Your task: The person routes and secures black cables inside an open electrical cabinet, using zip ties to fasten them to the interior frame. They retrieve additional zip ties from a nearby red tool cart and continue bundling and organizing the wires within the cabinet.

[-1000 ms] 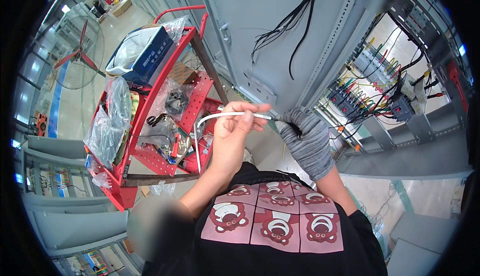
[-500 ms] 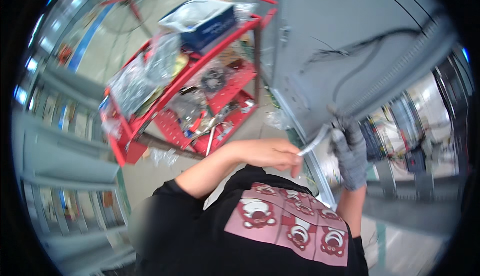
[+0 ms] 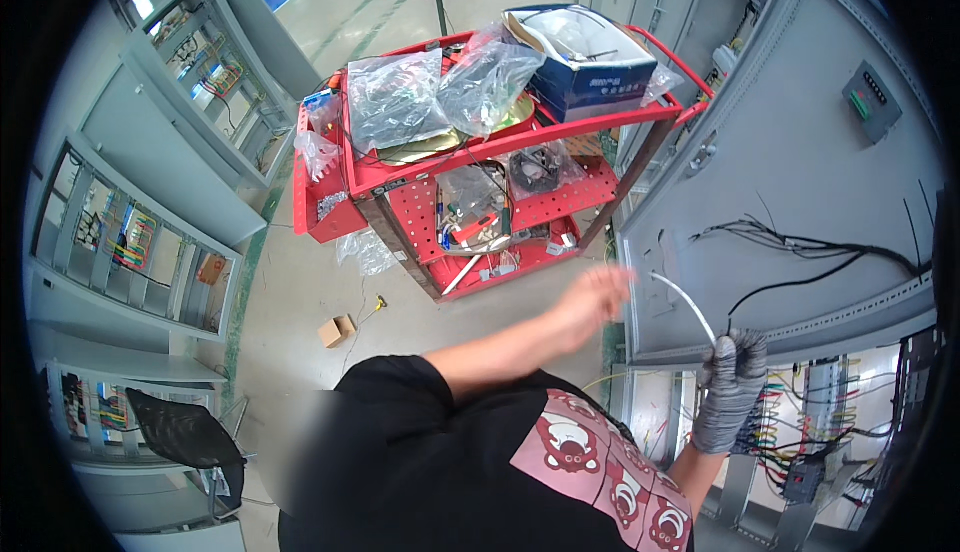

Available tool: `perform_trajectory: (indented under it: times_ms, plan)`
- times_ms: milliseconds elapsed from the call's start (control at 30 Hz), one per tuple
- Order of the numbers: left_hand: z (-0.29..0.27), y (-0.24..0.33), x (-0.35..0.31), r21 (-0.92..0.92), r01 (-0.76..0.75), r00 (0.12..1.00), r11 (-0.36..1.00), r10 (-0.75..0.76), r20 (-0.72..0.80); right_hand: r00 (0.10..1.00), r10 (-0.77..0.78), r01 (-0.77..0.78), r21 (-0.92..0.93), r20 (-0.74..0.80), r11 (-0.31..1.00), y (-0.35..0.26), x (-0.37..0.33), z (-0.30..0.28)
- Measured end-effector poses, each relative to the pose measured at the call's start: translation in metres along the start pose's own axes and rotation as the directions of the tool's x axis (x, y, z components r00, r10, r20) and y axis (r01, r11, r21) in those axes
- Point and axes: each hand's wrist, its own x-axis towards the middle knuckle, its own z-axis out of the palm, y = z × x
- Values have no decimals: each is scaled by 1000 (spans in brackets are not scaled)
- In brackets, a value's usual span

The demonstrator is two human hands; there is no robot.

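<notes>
My right hand point(image 3: 733, 377), in a grey glove, is closed with a thin white strip point(image 3: 687, 299) pinched at its lower end. The strip curves up and to the left from the fingertips, its far end free in front of the grey cabinet door point(image 3: 800, 172). My bare left hand point(image 3: 597, 297) is blurred by motion, just left of that free end and apart from it. Its fingers look bent, but I cannot make out anything in them. Beyond my right hand, a bundle of black wires point(image 3: 800, 242) hangs against the door.
A red cart point(image 3: 440, 164) ahead carries plastic bags point(image 3: 395, 102) and a blue box point(image 3: 605, 87). Wired cabinet equipment point(image 3: 810, 422) lies at the right. At the left are open grey cabinets point(image 3: 130, 242), a black chair point(image 3: 180, 432) and a small cardboard box point(image 3: 337, 331) on the floor.
The view has swung, so the cart and door appear farther right. My left hand, earlier at the strip's free end, is now apart from it. My right hand still holds the strip.
</notes>
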Motion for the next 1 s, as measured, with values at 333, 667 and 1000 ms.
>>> perform_trajectory:
  times_ms: [333,667,1000]
  plan:
    - [88,-8,-23,215,-168,942,962,93,321,975,-216,189,-349,-41,918,10,-4,8]
    - [108,17,-9,93,-182,956,979,154,249,962,-250,181,-430,-107,884,-10,-14,-15]
    - [115,13,-17,104,-226,944,969,191,269,944,-308,229,-443,-115,867,-4,-17,-20]
